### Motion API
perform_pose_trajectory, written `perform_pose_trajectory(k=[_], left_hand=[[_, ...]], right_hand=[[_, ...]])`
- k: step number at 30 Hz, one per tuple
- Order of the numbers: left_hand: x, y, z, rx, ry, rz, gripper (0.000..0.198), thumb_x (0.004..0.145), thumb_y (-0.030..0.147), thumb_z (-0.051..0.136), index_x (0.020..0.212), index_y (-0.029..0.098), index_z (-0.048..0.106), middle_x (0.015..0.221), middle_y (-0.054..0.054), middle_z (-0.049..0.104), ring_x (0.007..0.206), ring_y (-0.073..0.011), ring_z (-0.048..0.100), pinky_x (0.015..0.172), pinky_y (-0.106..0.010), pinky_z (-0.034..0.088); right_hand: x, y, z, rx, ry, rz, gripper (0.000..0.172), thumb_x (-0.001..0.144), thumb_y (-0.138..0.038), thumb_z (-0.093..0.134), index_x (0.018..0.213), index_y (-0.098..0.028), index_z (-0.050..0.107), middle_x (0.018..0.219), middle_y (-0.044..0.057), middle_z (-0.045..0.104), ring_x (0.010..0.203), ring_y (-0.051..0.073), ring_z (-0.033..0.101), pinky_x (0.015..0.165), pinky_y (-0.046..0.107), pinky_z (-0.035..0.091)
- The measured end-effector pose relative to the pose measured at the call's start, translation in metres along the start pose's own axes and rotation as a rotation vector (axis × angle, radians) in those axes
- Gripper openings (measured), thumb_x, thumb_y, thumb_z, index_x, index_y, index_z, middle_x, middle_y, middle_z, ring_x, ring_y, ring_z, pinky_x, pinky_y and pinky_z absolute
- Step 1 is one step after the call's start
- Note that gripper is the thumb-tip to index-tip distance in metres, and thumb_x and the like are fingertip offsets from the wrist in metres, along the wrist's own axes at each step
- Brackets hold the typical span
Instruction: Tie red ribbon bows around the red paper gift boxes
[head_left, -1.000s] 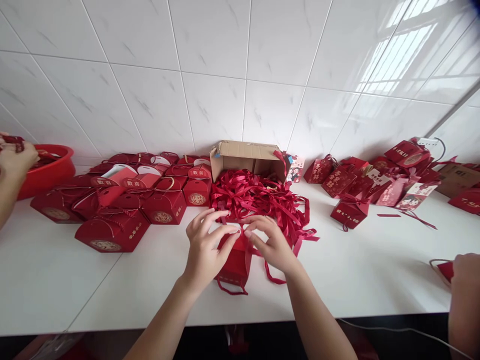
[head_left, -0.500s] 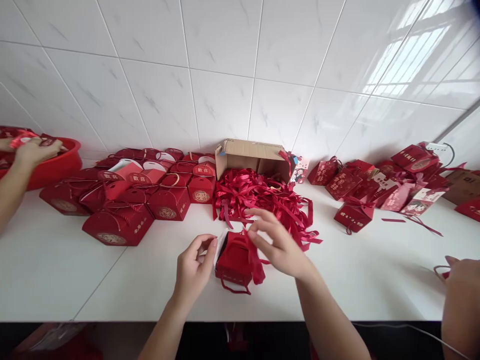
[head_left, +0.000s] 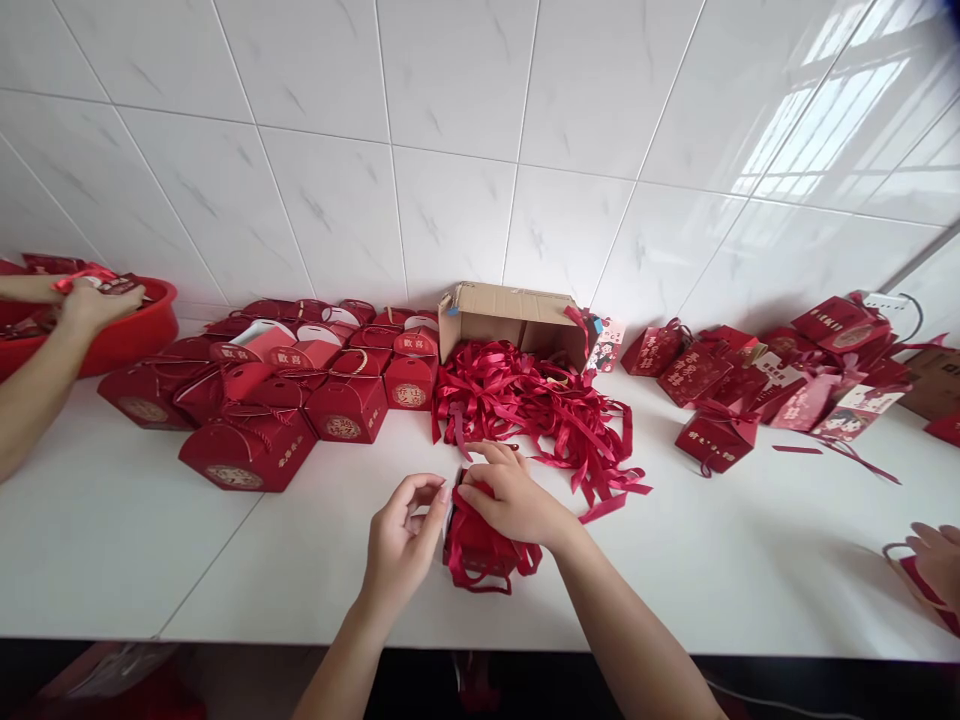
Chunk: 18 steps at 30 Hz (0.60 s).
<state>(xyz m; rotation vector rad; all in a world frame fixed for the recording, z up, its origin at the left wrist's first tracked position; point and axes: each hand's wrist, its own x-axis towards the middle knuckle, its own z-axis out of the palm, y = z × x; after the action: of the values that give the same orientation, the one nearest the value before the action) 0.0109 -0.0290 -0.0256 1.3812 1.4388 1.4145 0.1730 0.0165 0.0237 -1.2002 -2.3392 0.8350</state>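
A small red gift box [head_left: 480,556] with a cord handle lies on the white table in front of me. My left hand [head_left: 411,520] pinches at its left edge, thumb and forefinger close together. Over the top of the box is my right hand [head_left: 510,495], thumb and fingers closed on a red ribbon [head_left: 527,562]. This ribbon crosses the box and hangs down its right side. The right hand hides much of the upper part of the box. Just behind, a heap of red ribbons [head_left: 517,390] spills from an open cardboard box [head_left: 517,300].
Several finished-looking red boxes [head_left: 247,448] crowd the left; more small red boxes [head_left: 716,437] stand at right. At far left, a person's hands hold a red item over a red basin [head_left: 166,312]. Another person's hand [head_left: 937,560] touches a red box at the right edge.
My right hand has moved left and down across the box, drawing the ribbon over it. The left hand stays by the left edge. The view has shifted slightly.
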Motion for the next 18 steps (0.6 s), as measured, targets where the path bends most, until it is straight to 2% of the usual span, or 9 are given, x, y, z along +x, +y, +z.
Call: perform_pose_trajectory(k=[3,7,14,18], left_hand=[[0.004,0.004,-0.001,-0.04,-0.062,-0.058,0.031,0.087,0.049,0.051,0.092,0.019,0.061,0.086,-0.004,0.062,0.077,-0.0163,0.06,0.064,-0.023,0.053],[0.01,0.008,-0.003,-0.08,-0.151,-0.104,0.033,0.088,0.05,0.049,0.088,0.019,0.06,0.081,-0.003,0.06,0.074,-0.0159,0.058,0.064,-0.024,0.052],[0.011,0.007,-0.005,-0.051,-0.246,-0.116,0.034,0.089,0.051,0.046,0.078,0.02,0.054,0.073,0.001,0.051,0.072,-0.0147,0.05,0.068,-0.024,0.048],[0.012,0.008,-0.007,-0.034,-0.263,-0.1,0.032,0.089,0.049,0.047,0.079,0.02,0.054,0.074,0.001,0.05,0.072,-0.0145,0.049,0.068,-0.023,0.045]], right_hand=[[0.0,0.001,-0.001,-0.004,-0.016,-0.017,0.018,0.093,-0.023,0.046,0.092,-0.02,0.064,0.141,0.012,0.045,0.137,0.028,0.03,0.108,0.055,0.022],[-0.003,0.003,-0.006,-0.004,-0.068,-0.072,0.017,0.093,-0.02,0.045,0.09,-0.021,0.062,0.144,0.01,0.041,0.139,0.027,0.027,0.109,0.055,0.021],[-0.005,0.008,-0.012,0.028,-0.114,-0.134,0.016,0.093,-0.02,0.047,0.087,-0.022,0.061,0.142,0.009,0.041,0.139,0.026,0.026,0.109,0.051,0.025],[-0.002,0.009,-0.01,0.026,-0.119,-0.128,0.015,0.092,-0.019,0.047,0.088,-0.021,0.062,0.142,0.01,0.042,0.139,0.027,0.027,0.109,0.05,0.027]])
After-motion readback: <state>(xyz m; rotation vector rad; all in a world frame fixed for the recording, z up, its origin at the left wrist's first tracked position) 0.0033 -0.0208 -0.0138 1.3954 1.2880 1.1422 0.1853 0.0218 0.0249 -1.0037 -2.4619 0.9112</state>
